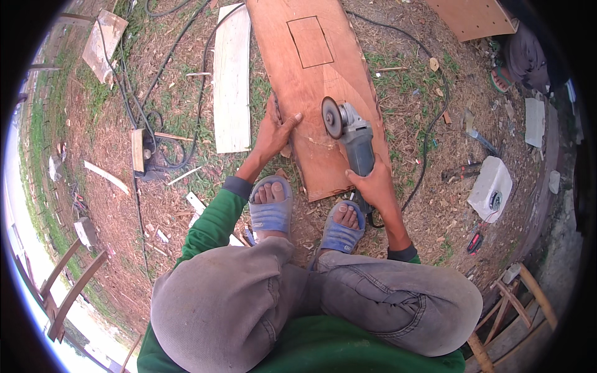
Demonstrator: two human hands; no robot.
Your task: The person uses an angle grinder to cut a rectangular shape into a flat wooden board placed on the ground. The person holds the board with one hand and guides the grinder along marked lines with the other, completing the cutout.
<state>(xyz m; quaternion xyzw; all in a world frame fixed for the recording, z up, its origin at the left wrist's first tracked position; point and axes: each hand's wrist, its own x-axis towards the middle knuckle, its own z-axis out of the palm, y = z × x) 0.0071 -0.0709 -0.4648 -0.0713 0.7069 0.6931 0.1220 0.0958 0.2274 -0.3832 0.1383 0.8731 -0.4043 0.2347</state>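
Observation:
A reddish-brown wooden board (273, 37) lies lengthwise before me, with a dark rectangle outlined on its far part. My left hand (273, 132) grips the board's left edge, thumb on the top face and fingers over the side. In my right hand (373, 181) is a grey angle grinder (359, 149), held by its body near the board's right side. The grinder's round disc (332, 117) stands on edge over the board; whether it touches the wood or spins I cannot tell. My feet in blue sandals flank the board's near end.
A pale plank (232, 87) lies left of the board. Black cables (429, 124) run over the grass on both sides. To the right are a white container (491, 189) and a pale block (535, 122). Another person's foot (500, 79) shows at the upper right, by a wooden panel (476, 18).

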